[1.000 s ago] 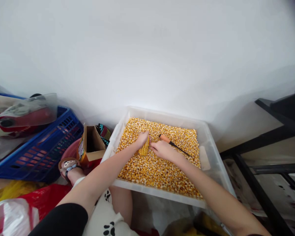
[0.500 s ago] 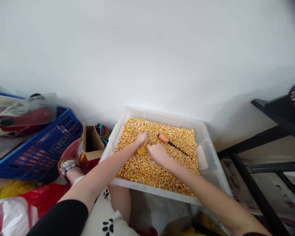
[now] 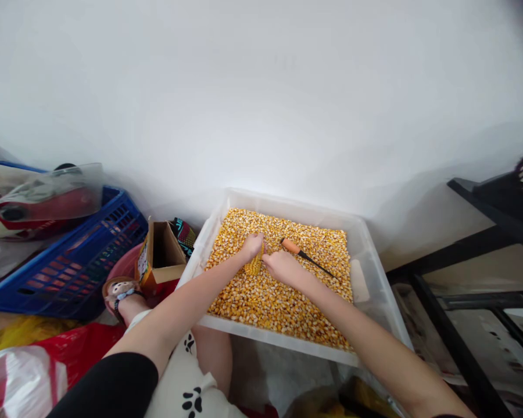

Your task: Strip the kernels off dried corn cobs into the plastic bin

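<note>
Shelling goes best with the corn cob (image 3: 255,266) gripped firmly and the thumb pushing kernels (image 3: 283,302) down into the clear plastic bin (image 3: 377,273). The left hand (image 3: 253,246) is closed around the cob's top over the bin's middle; the right hand (image 3: 279,266) curls against its side, both forearms reaching forward. An orange-handled awl (image 3: 307,255) lies just right.

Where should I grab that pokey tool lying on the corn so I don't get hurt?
Probably take the tool by its orange handle, the thick end nearest the right hand. Come from above: it lies flat on the kernels with the handle clear. Its thin dark shaft points away toward the bin's right side.
</note>
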`<state>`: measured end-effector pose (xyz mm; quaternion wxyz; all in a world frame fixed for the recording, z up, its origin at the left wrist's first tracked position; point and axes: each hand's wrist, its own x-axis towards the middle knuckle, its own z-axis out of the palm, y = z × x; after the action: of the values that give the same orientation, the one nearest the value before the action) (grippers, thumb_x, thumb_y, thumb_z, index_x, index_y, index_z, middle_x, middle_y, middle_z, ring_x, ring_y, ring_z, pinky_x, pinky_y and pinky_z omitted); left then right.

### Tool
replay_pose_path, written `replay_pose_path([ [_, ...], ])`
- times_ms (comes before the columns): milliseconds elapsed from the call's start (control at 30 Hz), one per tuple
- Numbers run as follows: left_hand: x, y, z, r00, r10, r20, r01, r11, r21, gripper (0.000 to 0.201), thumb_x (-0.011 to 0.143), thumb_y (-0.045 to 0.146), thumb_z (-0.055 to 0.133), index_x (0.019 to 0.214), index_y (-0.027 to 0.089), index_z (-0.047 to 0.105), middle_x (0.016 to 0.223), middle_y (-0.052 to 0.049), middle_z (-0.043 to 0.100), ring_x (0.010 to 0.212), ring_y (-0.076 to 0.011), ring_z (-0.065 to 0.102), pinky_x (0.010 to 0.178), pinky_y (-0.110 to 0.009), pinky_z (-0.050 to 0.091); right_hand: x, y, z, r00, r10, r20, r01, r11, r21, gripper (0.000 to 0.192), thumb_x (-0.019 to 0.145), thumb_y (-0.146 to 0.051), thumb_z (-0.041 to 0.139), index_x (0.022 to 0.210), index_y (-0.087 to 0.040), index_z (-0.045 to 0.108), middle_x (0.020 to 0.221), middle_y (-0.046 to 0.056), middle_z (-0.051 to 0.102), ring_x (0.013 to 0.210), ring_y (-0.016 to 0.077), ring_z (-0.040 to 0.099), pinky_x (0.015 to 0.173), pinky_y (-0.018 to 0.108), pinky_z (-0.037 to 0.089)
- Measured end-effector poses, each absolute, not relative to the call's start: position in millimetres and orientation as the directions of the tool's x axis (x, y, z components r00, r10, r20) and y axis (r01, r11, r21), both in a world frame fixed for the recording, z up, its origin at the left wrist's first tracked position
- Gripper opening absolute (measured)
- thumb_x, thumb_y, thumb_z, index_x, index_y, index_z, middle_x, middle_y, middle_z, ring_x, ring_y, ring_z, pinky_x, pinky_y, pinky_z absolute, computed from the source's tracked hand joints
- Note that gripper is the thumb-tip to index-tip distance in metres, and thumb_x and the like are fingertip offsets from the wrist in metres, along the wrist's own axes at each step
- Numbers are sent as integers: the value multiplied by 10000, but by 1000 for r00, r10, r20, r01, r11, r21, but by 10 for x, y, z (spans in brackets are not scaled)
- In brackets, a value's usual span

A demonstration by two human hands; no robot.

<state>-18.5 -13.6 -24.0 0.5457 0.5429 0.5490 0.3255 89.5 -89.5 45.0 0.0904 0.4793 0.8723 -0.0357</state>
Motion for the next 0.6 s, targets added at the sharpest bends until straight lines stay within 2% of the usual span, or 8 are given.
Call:
replay_pose_path([
  [67,-168,-147,-234,203,953,-226,287,163,944,413,796,304,280,484,151,503,473,-35,537,480,-132,509,534,-244,403,914,-894,444,-536,823,-189,838,545,0,253,854,-208,369,846,-143,614,784,123,659,711,199,610,601,266,365],
  [233,-105,-195,-202,249,955,-164,413,48,909,387,792,308,313,508,149,522,507,-25,540,551,-141,511,562,-243,374,1087,-793,406,-622,762,-179,782,593,-191,219,819,-243,449,727,-163,631,724,59,659,640,147,572,567,234,334],
  [367,-58,-285,-162,330,937,-116,490,-65,869,460,821,397,284,490,163,500,467,-17,492,542,-146,486,557,-250,352,1202,-724,349,-657,728,-196,741,575,-347,178,783,-230,505,728,-155,657,714,42,665,612,121,545,574,216,340],
  [467,-39,-343,-144,428,902,-63,518,-187,834,521,843,441,218,514,168,517,503,-30,525,566,-151,508,571,-251,358,1248,-689,321,-676,704,-217,707,537,-459,151,756,-205,536,748,-145,675,716,36,669,613,115,538,581,208,351],
  [600,-61,-330,-149,408,906,-112,467,-102,878,505,843,425,217,547,164,533,537,-33,561,569,-153,530,592,-258,387,1247,-678,321,-681,692,-240,692,500,-520,138,742,-208,559,733,-137,678,686,24,660,586,106,517,570,205,347],
])
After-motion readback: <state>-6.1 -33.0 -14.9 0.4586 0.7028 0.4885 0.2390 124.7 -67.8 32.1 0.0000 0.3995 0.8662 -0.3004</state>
